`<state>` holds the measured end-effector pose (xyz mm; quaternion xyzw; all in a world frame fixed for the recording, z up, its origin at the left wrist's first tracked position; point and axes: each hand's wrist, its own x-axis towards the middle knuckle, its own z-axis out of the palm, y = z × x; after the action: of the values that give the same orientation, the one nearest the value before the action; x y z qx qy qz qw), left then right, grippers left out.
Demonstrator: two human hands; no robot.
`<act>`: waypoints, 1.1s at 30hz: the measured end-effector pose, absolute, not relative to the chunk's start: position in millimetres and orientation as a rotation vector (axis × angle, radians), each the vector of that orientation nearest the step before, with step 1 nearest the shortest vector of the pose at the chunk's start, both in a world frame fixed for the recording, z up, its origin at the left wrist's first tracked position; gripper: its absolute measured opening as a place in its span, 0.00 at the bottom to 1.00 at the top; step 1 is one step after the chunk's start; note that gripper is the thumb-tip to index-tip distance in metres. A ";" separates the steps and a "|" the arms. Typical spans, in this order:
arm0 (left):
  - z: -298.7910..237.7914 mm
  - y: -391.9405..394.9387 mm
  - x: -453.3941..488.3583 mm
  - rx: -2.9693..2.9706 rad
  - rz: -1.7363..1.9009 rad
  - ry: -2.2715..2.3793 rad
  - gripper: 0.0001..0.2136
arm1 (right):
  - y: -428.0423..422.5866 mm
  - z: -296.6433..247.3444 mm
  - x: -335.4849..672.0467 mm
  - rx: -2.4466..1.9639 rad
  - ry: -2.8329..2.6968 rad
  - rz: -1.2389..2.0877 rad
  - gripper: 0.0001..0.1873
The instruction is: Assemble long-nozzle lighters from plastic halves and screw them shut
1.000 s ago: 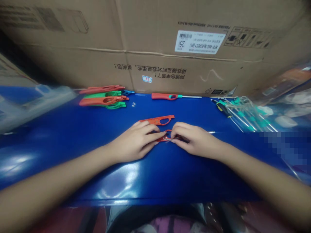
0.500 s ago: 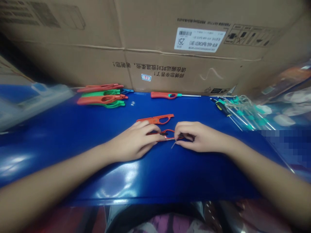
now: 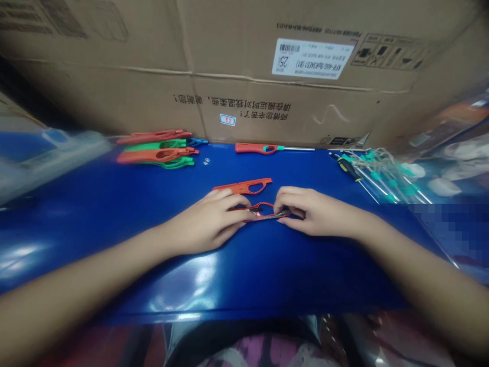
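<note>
My left hand [image 3: 217, 219] is closed on the left part of an orange-red lighter shell half [image 3: 264, 205], with thumb and fingers pinching its edge. Dark parts and a thin wire-like strip lie along this shell between the hands. At its right end, my right hand [image 3: 305, 210] is closed, its fingertips pressed on the shell and the thin strip. Both hands partly hide the piece. Just behind them lies a second orange shell half [image 3: 256, 187] with an oval trigger opening, its left end close to my left fingers.
At the back stands a cardboard box [image 3: 229, 61]. Before it lie stacked red and green shells [image 3: 160, 154], small metal bits [image 3: 207, 161], and a red lighter [image 3: 250, 148] with a metal tube. A screwdriver [image 3: 348, 168] and green-ended metal tubes [image 3: 393, 182] lie right on the blue table [image 3: 275, 275].
The thin strip that stuck out below my right fingertips now lies along the shell's lower edge. My left hand keeps its grip. The view has shifted slightly.
</note>
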<state>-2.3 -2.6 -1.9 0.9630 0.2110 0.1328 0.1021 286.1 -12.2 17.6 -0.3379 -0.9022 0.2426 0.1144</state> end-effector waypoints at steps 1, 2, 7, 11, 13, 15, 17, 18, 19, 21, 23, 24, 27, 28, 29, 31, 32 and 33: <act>-2.1 -2.6 -2.5 2.844 0.391 0.618 0.17 | -12.3 17.6 286.5 -0.991 -2.646 0.711 0.06; -2.4 -2.6 -2.6 2.846 0.393 0.611 0.17 | -12.4 17.6 286.7 -0.994 -2.647 0.711 0.06; -3.7 -3.2 -2.7 2.851 0.391 0.610 0.16 | -12.8 18.0 287.0 -0.977 -2.661 0.734 0.07; -3.3 -2.9 -2.3 2.847 0.384 0.604 0.17 | -12.3 17.2 286.8 -0.948 -2.656 0.768 0.07; -3.2 -2.6 -2.3 2.851 0.388 0.600 0.17 | -12.2 16.7 286.2 -0.943 -2.644 0.765 0.06; -3.4 -2.4 -2.4 2.852 0.390 0.602 0.17 | -12.6 16.2 284.8 -0.952 -2.631 0.744 0.05; -3.8 -2.4 -2.6 2.854 0.394 0.608 0.17 | -13.5 15.5 282.9 -0.974 -2.619 0.713 0.03; -4.0 -2.4 -2.7 2.856 0.394 0.611 0.17 | -13.9 15.0 282.0 -0.985 -2.616 0.698 0.03; -4.0 -2.4 -2.8 2.859 0.394 0.613 0.17 | -14.3 14.5 281.2 -0.993 -2.616 0.686 0.03; -4.0 -2.4 -2.8 2.864 0.396 0.615 0.17 | -14.8 13.4 280.3 -1.003 -2.623 0.663 0.04; -3.8 -2.2 -2.7 2.866 0.397 0.610 0.17 | -14.7 12.5 280.0 -1.009 -2.633 0.646 0.05; -3.8 -2.1 -2.6 2.865 0.396 0.610 0.18 | -14.5 12.1 280.0 -1.011 -2.640 0.639 0.05; -3.8 -1.7 -2.5 2.865 0.386 0.609 0.19 | -13.6 11.2 280.0 -1.020 -2.666 0.622 0.06; -3.9 -1.6 -2.5 2.865 0.382 0.605 0.19 | -13.4 11.0 279.9 -1.030 -2.673 0.616 0.06; -3.9 -1.6 -2.5 2.866 0.379 0.600 0.19 | -13.3 10.8 279.7 -1.047 -2.677 0.608 0.06; -3.9 -1.6 -2.5 2.867 0.374 0.590 0.19 | -13.5 10.5 279.3 -1.080 -2.683 0.593 0.06; -4.0 -1.5 -2.5 2.866 0.375 0.587 0.19 | -13.8 10.4 279.1 -1.090 -2.687 0.588 0.06; -4.1 -1.5 -2.4 2.866 0.377 0.587 0.19 | -14.1 10.5 278.9 -1.094 -2.690 0.584 0.06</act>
<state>-2.4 -1.5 -4.1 0.9672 0.1981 0.1271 0.0959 278.9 -14.1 10.5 -0.3677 -0.9045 0.1965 0.0896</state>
